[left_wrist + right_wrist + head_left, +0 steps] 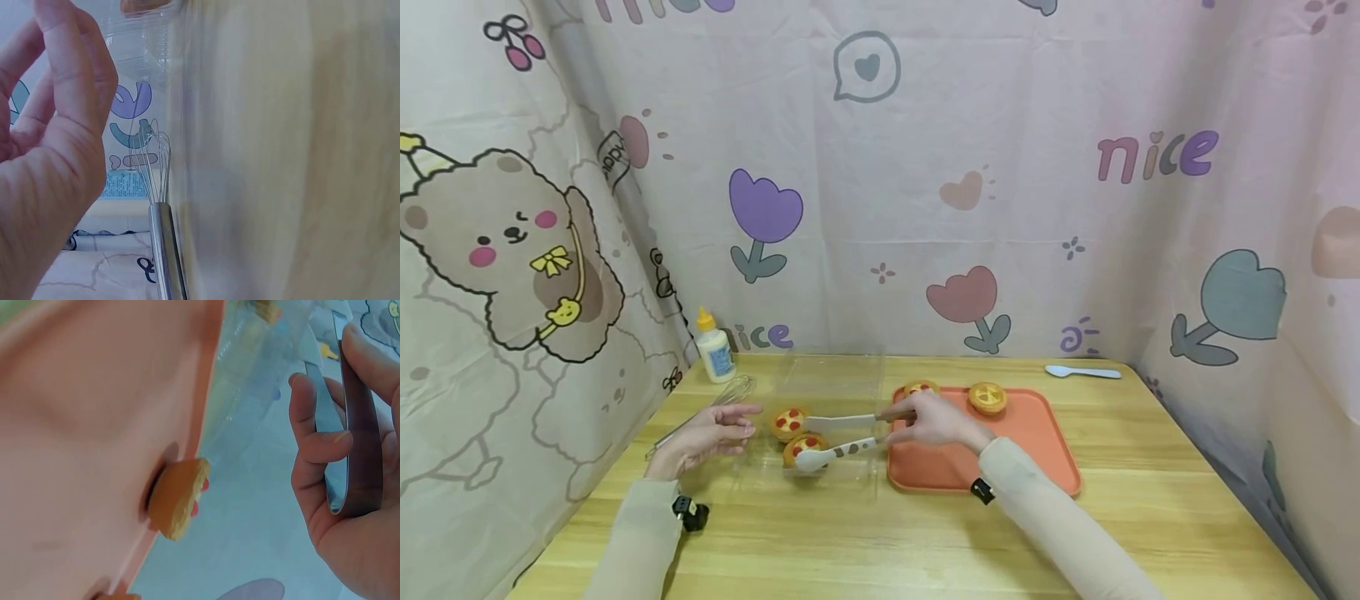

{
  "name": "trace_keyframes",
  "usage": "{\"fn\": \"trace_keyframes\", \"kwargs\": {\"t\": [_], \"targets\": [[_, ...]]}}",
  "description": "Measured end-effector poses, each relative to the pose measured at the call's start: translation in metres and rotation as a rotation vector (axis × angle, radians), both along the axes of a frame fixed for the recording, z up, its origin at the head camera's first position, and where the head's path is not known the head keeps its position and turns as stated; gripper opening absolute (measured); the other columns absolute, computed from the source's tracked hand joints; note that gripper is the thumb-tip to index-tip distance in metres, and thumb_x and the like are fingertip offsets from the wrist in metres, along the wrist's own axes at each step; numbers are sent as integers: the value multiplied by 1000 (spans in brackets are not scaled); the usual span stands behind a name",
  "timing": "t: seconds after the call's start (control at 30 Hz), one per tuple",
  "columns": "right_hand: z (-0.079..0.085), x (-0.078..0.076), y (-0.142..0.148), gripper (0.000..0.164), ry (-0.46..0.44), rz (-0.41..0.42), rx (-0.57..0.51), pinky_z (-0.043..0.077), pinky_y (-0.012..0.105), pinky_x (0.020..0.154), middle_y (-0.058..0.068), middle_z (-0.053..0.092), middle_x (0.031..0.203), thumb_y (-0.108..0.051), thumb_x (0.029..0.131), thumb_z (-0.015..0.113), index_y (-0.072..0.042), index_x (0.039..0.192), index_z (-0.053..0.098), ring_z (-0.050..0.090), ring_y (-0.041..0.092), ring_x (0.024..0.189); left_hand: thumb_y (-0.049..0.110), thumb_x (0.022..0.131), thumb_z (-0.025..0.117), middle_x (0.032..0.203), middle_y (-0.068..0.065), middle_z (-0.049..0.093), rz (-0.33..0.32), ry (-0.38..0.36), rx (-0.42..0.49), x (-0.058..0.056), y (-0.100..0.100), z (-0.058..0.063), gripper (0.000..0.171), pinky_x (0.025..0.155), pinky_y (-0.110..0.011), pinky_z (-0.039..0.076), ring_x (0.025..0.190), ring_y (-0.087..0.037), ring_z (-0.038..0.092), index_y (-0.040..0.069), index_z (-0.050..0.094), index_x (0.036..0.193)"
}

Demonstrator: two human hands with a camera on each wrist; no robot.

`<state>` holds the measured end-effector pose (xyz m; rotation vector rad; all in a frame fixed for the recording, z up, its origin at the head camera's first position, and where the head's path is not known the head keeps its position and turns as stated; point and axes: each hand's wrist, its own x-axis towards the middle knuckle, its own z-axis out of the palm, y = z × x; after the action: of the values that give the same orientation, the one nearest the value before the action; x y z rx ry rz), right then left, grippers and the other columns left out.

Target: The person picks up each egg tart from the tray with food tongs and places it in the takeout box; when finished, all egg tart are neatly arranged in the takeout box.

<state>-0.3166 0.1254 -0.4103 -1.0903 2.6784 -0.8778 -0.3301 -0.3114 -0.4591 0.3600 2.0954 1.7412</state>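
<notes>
My right hand (936, 418) grips a pair of metal tongs (364, 444) with pale tips, its fingers and thumb around the two arms. In the head view the arms stand spread, reaching left over a clear plastic box (850, 479). Two small tarts with red topping, a rear tart (788, 423) and a front tart (811, 442), sit in the box. One tong tip overlaps the front tart; the other reaches the rear tart's right side. Left of the box, my left hand (703, 437) hovers with loosely bent fingers, holding nothing.
An orange tray (1030, 450) right of the box bears a yellow-topped tart (987, 398) and a red-topped tart (175, 494). A whisk (161, 219) lies beyond the left hand, near a glue bottle (717, 354). A white spoon (1082, 372) lies at the back right.
</notes>
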Motion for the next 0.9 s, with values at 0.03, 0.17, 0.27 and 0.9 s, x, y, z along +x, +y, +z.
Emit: {"fn": "trace_keyframes", "kwargs": {"t": [0.03, 0.17, 0.27, 0.9], "targets": [[2, -1, 1, 42, -2, 10, 4, 50, 23, 64, 3, 71, 119, -34, 88, 74, -20, 127, 68, 60, 10, 73, 14, 96, 63, 103, -2, 63, -1, 1, 1, 0, 0, 0, 62, 81, -31, 59, 91, -14, 65, -4, 34, 148], [10, -4, 5, 39, 14, 33, 42, 51, 23, 67, 2, 71, 119, -31, 89, 73, -20, 126, 69, 60, 7, 72, 13, 96, 62, 102, 0, 62, -4, 6, 2, -1, -1, 0, 60, 81, -31, 60, 90, -14, 65, -4, 36, 147], [10, -5, 6, 37, 30, 44, 50, 50, 22, 68, 2, 72, 118, -30, 89, 73, -19, 124, 70, 59, 4, 72, 14, 96, 62, 101, 0, 62, -5, 6, 0, 0, -1, 0, 60, 81, -32, 59, 90, -14, 65, -3, 35, 148], [-5, -3, -11, 31, 37, -3, 2, 43, 19, 56, -9, 71, 92, -30, 88, 74, -21, 118, 73, 58, 12, 67, 14, 97, 62, 100, 1, 62, -9, -2, 10, -1, -1, 0, 62, 79, -30, 60, 88, -13, 65, -5, 33, 148]]}}
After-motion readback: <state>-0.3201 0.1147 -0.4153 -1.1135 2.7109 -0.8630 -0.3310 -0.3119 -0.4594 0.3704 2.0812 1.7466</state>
